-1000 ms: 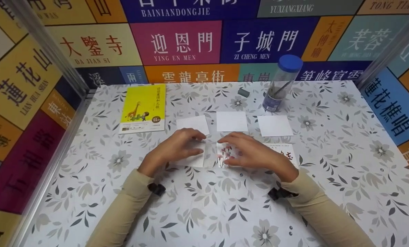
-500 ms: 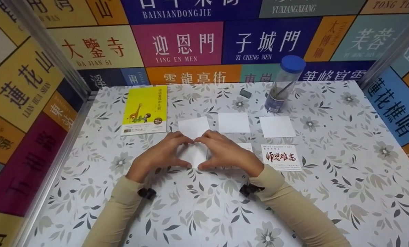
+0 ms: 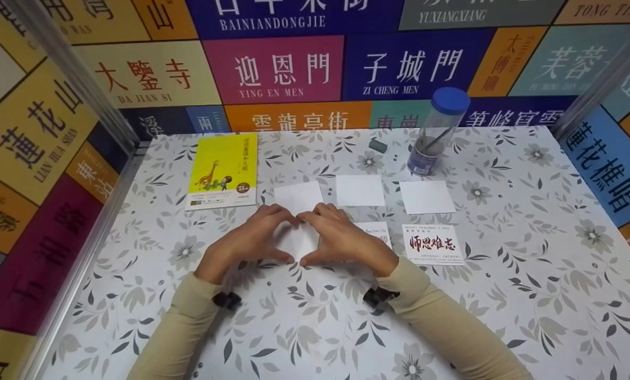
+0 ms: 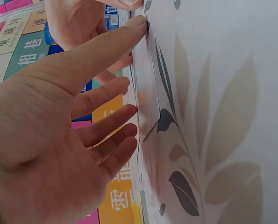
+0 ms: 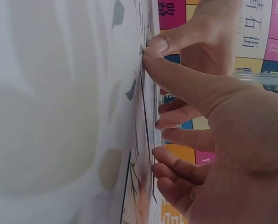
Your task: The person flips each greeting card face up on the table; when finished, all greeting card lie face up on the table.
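A white card (image 3: 300, 240) lies flat on the flowered table (image 3: 304, 327). Both hands frame it. My left hand (image 3: 256, 240) touches its left side, thumb at the near edge and fingers at the far edge. My right hand (image 3: 338, 238) mirrors this on the right side, and the fingertips of both hands meet at the top. In the left wrist view the left hand (image 4: 82, 116) has its thumb and straight fingers against the card (image 4: 146, 93). The right wrist view shows the right hand (image 5: 213, 121) touching the card's edge (image 5: 148, 116) likewise.
A printed card (image 3: 376, 232) shows partly behind my right hand, beside a card with red calligraphy (image 3: 433, 244). Three white cards (image 3: 360, 190) lie in a row beyond. A yellow book (image 3: 223, 170), a grey eraser (image 3: 378, 145) and a blue-capped clear tube (image 3: 435, 132) stand farther back.
My right hand has moved left from the flower-printed card to the white card under my left hand. Both hands now touch that card.
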`<action>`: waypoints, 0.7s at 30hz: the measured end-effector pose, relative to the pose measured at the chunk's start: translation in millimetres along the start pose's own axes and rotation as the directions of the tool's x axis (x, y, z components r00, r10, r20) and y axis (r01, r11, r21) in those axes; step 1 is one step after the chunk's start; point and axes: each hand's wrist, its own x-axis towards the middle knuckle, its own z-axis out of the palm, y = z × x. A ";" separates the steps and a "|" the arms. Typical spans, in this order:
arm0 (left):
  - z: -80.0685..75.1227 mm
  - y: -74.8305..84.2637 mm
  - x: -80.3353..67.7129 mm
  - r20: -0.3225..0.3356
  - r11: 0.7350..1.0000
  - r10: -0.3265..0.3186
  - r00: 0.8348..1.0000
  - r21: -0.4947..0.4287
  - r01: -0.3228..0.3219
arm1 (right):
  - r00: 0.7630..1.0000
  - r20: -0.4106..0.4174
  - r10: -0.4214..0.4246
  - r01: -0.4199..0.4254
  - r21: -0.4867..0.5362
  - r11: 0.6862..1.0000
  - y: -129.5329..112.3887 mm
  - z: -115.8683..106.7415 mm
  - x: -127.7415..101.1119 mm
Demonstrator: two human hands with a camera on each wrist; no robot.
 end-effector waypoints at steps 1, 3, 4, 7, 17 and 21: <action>-1.3 -0.1 -0.5 0.005 1.000 -0.002 1.000 -0.002 0.002 | 1.000 -0.005 -0.002 0.002 0.001 1.000 -0.1 0.1 -0.4; -4.3 -1.5 -1.8 0.006 1.000 -0.015 1.000 -0.002 0.015 | 1.000 -0.015 -0.009 0.009 -0.001 1.000 -0.5 0.3 -1.3; -6.3 -2.3 -2.6 0.005 0.999 -0.033 0.999 0.000 0.033 | 1.000 -0.018 -0.011 0.011 -0.002 1.000 -0.8 0.7 -1.6; -13.6 -6.3 -5.7 0.000 0.995 -0.103 0.995 -0.001 0.103 | 0.999 -0.037 -0.030 0.029 -0.011 1.000 -1.9 1.1 -2.7; -29.9 -25.3 -9.8 0.004 0.972 -0.115 0.993 -0.204 0.114 | 0.991 -0.112 -0.069 0.058 -0.094 0.994 -7.0 1.8 -5.0; -34.6 -20.1 -12.2 -0.032 0.946 -0.069 0.997 -0.320 0.055 | 0.985 -0.146 -0.093 0.073 -0.136 0.988 -12.1 -1.9 -6.7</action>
